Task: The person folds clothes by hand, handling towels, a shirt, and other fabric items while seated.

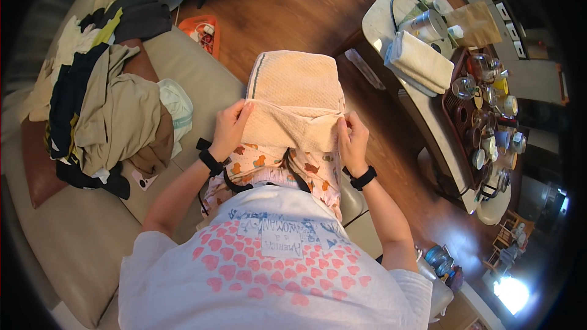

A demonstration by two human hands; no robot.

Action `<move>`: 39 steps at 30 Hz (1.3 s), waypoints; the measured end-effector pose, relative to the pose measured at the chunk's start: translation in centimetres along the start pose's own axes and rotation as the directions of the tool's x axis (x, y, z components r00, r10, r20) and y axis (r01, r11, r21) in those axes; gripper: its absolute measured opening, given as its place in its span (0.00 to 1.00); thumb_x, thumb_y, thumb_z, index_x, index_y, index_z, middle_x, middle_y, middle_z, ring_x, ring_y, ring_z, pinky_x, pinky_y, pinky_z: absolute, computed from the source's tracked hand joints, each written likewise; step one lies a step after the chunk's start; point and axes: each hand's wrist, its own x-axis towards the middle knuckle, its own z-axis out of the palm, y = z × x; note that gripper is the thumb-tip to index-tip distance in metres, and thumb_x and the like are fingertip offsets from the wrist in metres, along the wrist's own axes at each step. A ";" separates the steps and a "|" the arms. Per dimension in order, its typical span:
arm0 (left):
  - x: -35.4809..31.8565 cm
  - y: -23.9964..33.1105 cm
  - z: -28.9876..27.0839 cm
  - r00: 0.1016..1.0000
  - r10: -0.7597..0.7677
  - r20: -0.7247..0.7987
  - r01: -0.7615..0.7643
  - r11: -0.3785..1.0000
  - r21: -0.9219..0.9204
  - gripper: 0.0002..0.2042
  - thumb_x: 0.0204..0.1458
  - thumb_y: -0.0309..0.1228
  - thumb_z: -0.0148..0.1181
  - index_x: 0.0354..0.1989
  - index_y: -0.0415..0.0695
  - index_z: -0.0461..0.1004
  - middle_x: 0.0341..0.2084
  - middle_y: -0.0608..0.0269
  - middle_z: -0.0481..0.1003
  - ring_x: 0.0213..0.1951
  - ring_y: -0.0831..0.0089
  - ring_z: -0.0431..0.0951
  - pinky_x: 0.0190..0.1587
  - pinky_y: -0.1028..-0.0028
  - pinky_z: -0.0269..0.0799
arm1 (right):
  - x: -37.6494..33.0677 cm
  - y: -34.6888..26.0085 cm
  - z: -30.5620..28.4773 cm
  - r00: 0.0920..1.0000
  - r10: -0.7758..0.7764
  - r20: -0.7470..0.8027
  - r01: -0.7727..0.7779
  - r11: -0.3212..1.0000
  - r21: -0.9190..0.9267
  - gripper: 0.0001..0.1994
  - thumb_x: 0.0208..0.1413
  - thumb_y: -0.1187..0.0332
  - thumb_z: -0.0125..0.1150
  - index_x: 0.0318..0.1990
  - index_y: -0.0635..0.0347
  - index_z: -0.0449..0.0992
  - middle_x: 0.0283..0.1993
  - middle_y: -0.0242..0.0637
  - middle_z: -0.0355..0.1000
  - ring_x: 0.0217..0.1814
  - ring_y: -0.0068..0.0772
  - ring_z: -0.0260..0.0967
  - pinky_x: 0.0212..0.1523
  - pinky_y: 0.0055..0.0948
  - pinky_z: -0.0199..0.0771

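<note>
Pinching, thumbs nearly closed on fingers, left hand [228, 129] and right hand [353, 145] are holding opposite edges of the peach towel [295, 82].

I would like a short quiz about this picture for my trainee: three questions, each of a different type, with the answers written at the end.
1. What are the left hand and the right hand holding together?

2. True or false: the pile of clothes lies on the sofa, on the person's left.

3. Which of these lies on the table?
A) an orange basket
B) a folded cream cloth
C) a brown cushion

Key: 1. A peach towel, one hand at each side. 2. True. 3. B.
</note>
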 end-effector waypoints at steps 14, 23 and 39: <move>1.1 -1.2 0.4 0.988 0.031 -0.153 -0.057 0.984 -0.167 0.07 0.56 0.26 0.58 0.36 0.37 0.66 0.23 0.70 0.67 0.19 0.88 0.64 0.21 0.81 0.59 | 1.8 0.9 1.0 0.999 -0.045 0.031 0.050 0.982 -0.183 0.10 0.55 0.65 0.57 0.33 0.63 0.68 0.24 0.44 0.65 0.23 0.43 0.65 0.27 0.37 0.64; -1.0 2.0 0.6 0.993 0.091 -0.082 -0.081 0.990 0.115 0.10 0.58 0.28 0.55 0.39 0.39 0.60 0.20 0.52 0.68 0.20 0.60 0.71 0.24 0.67 0.64 | -1.9 -0.8 1.0 0.995 0.095 0.042 -0.096 0.995 0.022 0.13 0.60 0.66 0.53 0.48 0.60 0.63 0.22 0.38 0.68 0.21 0.35 0.66 0.24 0.35 0.64; 1.0 0.4 -4.7 0.575 0.538 0.617 -0.803 0.228 0.550 0.22 0.49 0.28 0.54 0.55 0.51 0.68 0.59 0.67 0.62 0.58 0.63 0.63 0.56 0.63 0.65 | 1.7 1.3 -3.1 0.668 -0.443 0.598 0.744 0.431 -0.511 0.29 0.47 0.71 0.56 0.61 0.51 0.65 0.68 0.31 0.55 0.70 0.37 0.50 0.67 0.45 0.50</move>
